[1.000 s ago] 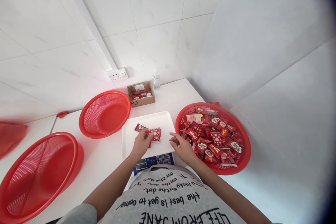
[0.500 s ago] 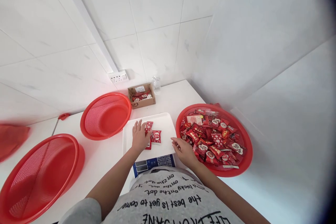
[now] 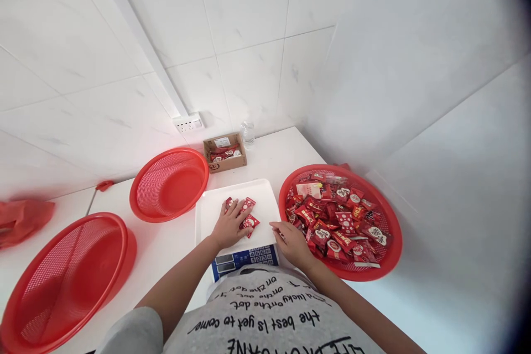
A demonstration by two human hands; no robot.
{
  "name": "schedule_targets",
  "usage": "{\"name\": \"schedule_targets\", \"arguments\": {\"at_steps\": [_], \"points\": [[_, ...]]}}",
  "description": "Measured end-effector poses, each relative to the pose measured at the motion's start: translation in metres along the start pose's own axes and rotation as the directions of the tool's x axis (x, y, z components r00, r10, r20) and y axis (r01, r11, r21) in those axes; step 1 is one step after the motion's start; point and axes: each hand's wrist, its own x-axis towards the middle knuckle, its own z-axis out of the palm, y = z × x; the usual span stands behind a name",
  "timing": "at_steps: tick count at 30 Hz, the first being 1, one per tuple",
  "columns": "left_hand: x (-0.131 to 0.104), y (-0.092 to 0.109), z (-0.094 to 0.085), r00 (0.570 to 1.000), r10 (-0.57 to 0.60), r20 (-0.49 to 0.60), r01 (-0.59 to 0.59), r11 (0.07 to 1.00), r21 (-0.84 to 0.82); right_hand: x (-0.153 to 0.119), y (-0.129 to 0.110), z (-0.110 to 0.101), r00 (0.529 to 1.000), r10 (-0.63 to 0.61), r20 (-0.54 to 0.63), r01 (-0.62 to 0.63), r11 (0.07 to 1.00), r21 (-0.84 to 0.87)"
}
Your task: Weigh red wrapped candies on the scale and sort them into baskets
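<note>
My left hand (image 3: 231, 225) lies with its fingers spread over several small red packets (image 3: 249, 223) on the white tray (image 3: 265, 191) of a scale. Parts of the packets show between and beside the fingers. At the tray's right edge is my right hand (image 3: 290, 239), its fingers bent together; whether anything is between the fingertips is too small to tell. Just right of it stands a red basket (image 3: 392, 221) full of red packets. The scale's blue keypad panel (image 3: 244, 259) shows below the tray.
Two red baskets (image 3: 180, 188) (image 3: 95, 265) with nothing visible inside stand on the left. Behind the tray are a cardboard box (image 3: 228, 164) holding red packets and a clear plastic item (image 3: 247, 134). A red bag (image 3: 27, 220) lies far left, by the wall.
My left hand has moved right and spread over the packets, which have shifted and turned on the tray. My right hand has barely moved.
</note>
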Motion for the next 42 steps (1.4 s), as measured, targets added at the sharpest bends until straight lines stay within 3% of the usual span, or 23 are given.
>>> {"name": "schedule_targets", "arguments": {"at_steps": [2, 4, 5, 7, 10, 12, 15, 18, 22, 24, 26, 29, 31, 34, 38, 42], "points": [[-0.003, -0.008, -0.007, 0.992, 0.116, 0.043, -0.115, 0.993, -0.019, 0.000, 0.001, 0.001, 1.000, -0.010, -0.003, 0.010, 1.000, -0.006], [-0.004, -0.008, -0.010, 0.992, 0.121, 0.041, -0.119, 0.992, -0.036, -0.001, 0.001, 0.001, 1.000, -0.019, -0.012, 0.019, 1.000, -0.007], [-0.003, -0.006, -0.010, 0.998, 0.062, 0.016, -0.062, 0.997, -0.041, -0.001, 0.002, 0.001, 1.000, -0.024, -0.016, 0.024, 1.000, -0.007], [0.000, 0.006, -0.006, 0.985, -0.162, -0.057, 0.158, 0.985, -0.067, -0.001, 0.002, 0.002, 0.999, -0.030, -0.026, 0.030, 1.000, -0.004], [0.006, 0.030, 0.005, 0.871, -0.482, -0.096, 0.468, 0.873, -0.136, -0.001, 0.003, 0.003, 0.999, -0.030, -0.037, 0.030, 1.000, -0.004], [0.008, 0.042, 0.012, 0.845, -0.530, -0.078, 0.518, 0.845, -0.133, -0.001, 0.003, 0.003, 0.998, -0.036, -0.042, 0.035, 0.999, -0.006], [0.006, 0.044, 0.016, 0.904, -0.420, -0.078, 0.415, 0.907, -0.072, -0.001, 0.002, 0.002, 0.998, -0.051, -0.042, 0.051, 0.999, -0.011], [0.001, 0.027, 0.011, 0.978, -0.202, -0.052, 0.200, 0.979, -0.042, -0.001, 0.002, 0.002, 0.998, -0.055, -0.037, 0.055, 0.998, -0.020], [-0.005, -0.005, -0.002, 0.997, 0.069, 0.035, -0.066, 0.996, -0.066, -0.001, 0.003, 0.002, 0.998, -0.054, -0.035, 0.053, 0.998, -0.023], [-0.006, -0.012, -0.004, 0.999, 0.028, 0.016, -0.026, 0.996, -0.082, -0.001, 0.004, 0.003, 0.998, -0.053, -0.035, 0.053, 0.998, -0.016], [-0.006, -0.009, -0.002, 0.984, -0.171, -0.045, 0.166, 0.980, -0.107, -0.002, 0.004, 0.003, 0.998, -0.052, -0.034, 0.051, 0.999, -0.012], [-0.004, 0.007, 0.008, 0.864, -0.495, -0.090, 0.474, 0.861, -0.183, -0.002, 0.005, 0.003, 0.998, -0.053, -0.032, 0.053, 0.999, -0.014], [-0.003, 0.019, 0.014, 0.820, -0.566, -0.085, 0.541, 0.814, -0.209, -0.002, 0.005, 0.004, 0.998, -0.058, -0.033, 0.058, 0.998, -0.019], [-0.006, 0.028, 0.019, 0.865, -0.491, -0.105, 0.467, 0.864, -0.191, -0.002, 0.005, 0.003, 0.997, -0.065, -0.037, 0.064, 0.998, -0.021], [-0.011, 0.020, 0.016, 0.943, -0.297, -0.153, 0.270, 0.947, -0.171, -0.002, 0.004, 0.003, 0.997, -0.064, -0.034, 0.063, 0.998, -0.017], [-0.012, 0.004, 0.011, 0.963, -0.208, -0.173, 0.179, 0.970, -0.166, -0.002, 0.004, 0.002, 0.997, -0.065, -0.030, 0.065, 0.998, -0.011]]}}
